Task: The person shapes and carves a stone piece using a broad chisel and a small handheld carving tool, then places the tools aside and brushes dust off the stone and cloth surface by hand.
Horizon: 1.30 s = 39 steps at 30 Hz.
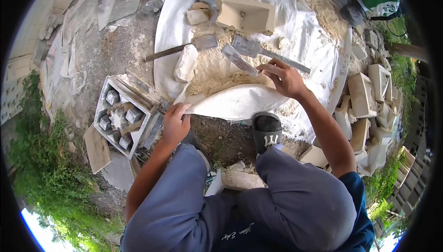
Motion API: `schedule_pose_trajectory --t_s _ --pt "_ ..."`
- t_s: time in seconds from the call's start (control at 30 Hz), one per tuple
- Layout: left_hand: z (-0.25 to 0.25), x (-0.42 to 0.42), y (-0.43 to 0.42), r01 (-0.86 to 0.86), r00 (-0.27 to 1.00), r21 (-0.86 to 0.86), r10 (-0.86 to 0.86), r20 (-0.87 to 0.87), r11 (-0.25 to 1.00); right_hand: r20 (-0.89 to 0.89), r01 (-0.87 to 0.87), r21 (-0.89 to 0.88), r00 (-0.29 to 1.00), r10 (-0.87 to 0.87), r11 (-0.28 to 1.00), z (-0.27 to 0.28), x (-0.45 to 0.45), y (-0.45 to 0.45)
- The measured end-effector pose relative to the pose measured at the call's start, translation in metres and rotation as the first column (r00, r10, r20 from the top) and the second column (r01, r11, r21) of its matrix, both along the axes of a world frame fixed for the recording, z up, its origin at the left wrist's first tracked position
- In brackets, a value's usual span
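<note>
My left hand (176, 123) is closed on the near edge of a white woven sheet (240, 104), whose border is lifted in a fold. In my right hand (288, 80), the fingertips pinch the end of a short flat metal strip (239, 60) over sandy powder (217, 78). Beyond that hand lies a flat-bladed tool (246, 46) with a long handle. A second flat-bladed tool (205, 42) points left. A pale rough chunk (186, 63) sits on the sheet between my hands and the tools.
A hollow cream block (245, 15) stands at the far side, beside broken pieces (198, 15). A metal mould (122, 118) with several block-shaped cores is at my left. Hollow blocks (363, 95) are piled at right. A hammer (153, 4) lies far left. My sandalled foot (266, 132) is near the sheet.
</note>
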<state>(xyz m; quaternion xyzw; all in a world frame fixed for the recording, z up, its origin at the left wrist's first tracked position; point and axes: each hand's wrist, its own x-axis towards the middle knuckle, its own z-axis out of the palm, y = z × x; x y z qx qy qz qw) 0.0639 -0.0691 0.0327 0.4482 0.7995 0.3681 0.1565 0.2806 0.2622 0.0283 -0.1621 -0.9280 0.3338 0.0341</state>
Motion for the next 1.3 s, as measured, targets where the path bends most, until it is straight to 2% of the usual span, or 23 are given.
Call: schedule_pose_trajectory --t_s 0.07,0.13,0.2,0.23,0.3,0.37,0.5,0.53,0.6,0.63,0.67,0.73,0.8,0.87,0.97,1.03,1.07,1.17,1.2,1.3 --pt "0.010 0.006 0.000 0.163 0.985 -0.089 -0.167 -0.038 0.983 -0.018 -0.006 0.023 1.000 0.006 1.000 0.002 0.003 0.001" --pt "0.011 0.005 0.003 0.131 0.991 -0.071 -0.132 -0.010 0.989 0.006 0.005 0.044 1.000 -0.005 0.999 0.003 0.007 0.005" --pt "0.013 0.002 0.002 0.296 0.950 -0.140 -0.307 -0.064 0.945 0.034 0.011 0.066 0.999 -0.014 0.998 0.004 0.012 0.007" --pt "0.016 0.002 0.002 0.293 0.951 -0.134 -0.303 -0.063 0.947 0.063 0.041 0.082 0.997 -0.046 0.996 0.007 0.015 0.007" --pt "0.023 0.006 0.002 0.395 0.886 -0.317 -0.448 -0.116 0.862 0.091 0.071 0.101 0.993 -0.080 0.992 0.009 0.020 0.009" --pt "0.022 0.017 0.006 0.394 0.873 -0.365 -0.467 -0.136 0.843 0.164 0.153 0.121 0.972 -0.171 0.981 0.007 0.025 0.010" --pt "0.025 0.044 0.016 0.423 0.845 -0.462 -0.523 -0.110 0.780 0.135 0.187 0.103 0.970 -0.200 0.977 -0.003 0.035 0.010" --pt "0.018 0.047 0.014 0.421 0.846 -0.458 -0.521 -0.113 0.783 0.123 0.195 0.053 0.972 -0.200 0.979 -0.004 0.037 0.008" --pt "-0.003 0.053 0.010 0.417 0.771 -0.611 -0.617 -0.155 0.674 0.115 0.200 0.006 0.973 -0.199 0.980 -0.008 0.041 0.006" --pt "0.000 0.052 0.016 0.459 0.787 -0.695 -0.616 0.030 0.554 0.110 0.185 0.031 0.976 -0.187 0.982 -0.007 0.042 0.005" --pt "-0.004 0.053 0.015 0.460 0.788 -0.691 -0.614 0.029 0.557 0.105 0.170 0.055 0.979 -0.175 0.984 -0.006 0.043 0.005" --pt "-0.013 0.055 0.013 0.486 0.715 -0.608 -0.686 -0.137 0.628 0.122 0.173 0.075 0.976 -0.182 0.982 0.000 0.044 0.002" --pt "-0.019 0.054 0.009 0.514 0.705 -0.615 -0.703 -0.095 0.598 0.169 0.344 0.073 0.921 -0.352 0.936 0.008 0.044 -0.006" --pt "-0.024 0.053 0.006 0.540 0.692 -0.623 -0.719 -0.053 0.566 0.175 0.374 0.070 0.908 -0.381 0.925 0.006 0.047 -0.010" --pt "-0.025 0.053 0.007 0.541 0.664 -0.641 -0.744 -0.073 0.545 0.271 0.325 0.069 0.904 -0.331 0.943 0.009 0.047 -0.022" --pt "-0.018 0.055 0.011 0.552 0.693 -0.664 -0.720 0.030 0.504 0.256 0.303 0.079 0.915 -0.313 0.950 0.001 0.047 -0.029" --pt "-0.011 0.055 0.013 0.550 0.695 -0.664 -0.718 0.027 0.507 0.240 0.280 0.091 0.925 -0.294 0.956 -0.003 0.046 -0.031" --pt "0.000 0.056 0.007 0.571 0.701 -0.650 -0.709 0.069 0.501 0.338 0.255 0.131 0.897 -0.285 0.958 0.001 0.036 -0.032" --pt "-0.003 0.057 0.002 0.564 0.718 -0.642 -0.693 0.069 0.520 0.401 0.221 0.169 0.875 -0.272 0.960 0.004 0.033 -0.033" --pt "-0.011 0.060 -0.004 0.550 0.744 -0.622 -0.665 0.061 0.558 0.402 0.147 0.221 0.887 -0.227 0.964 -0.001 0.033 -0.040"
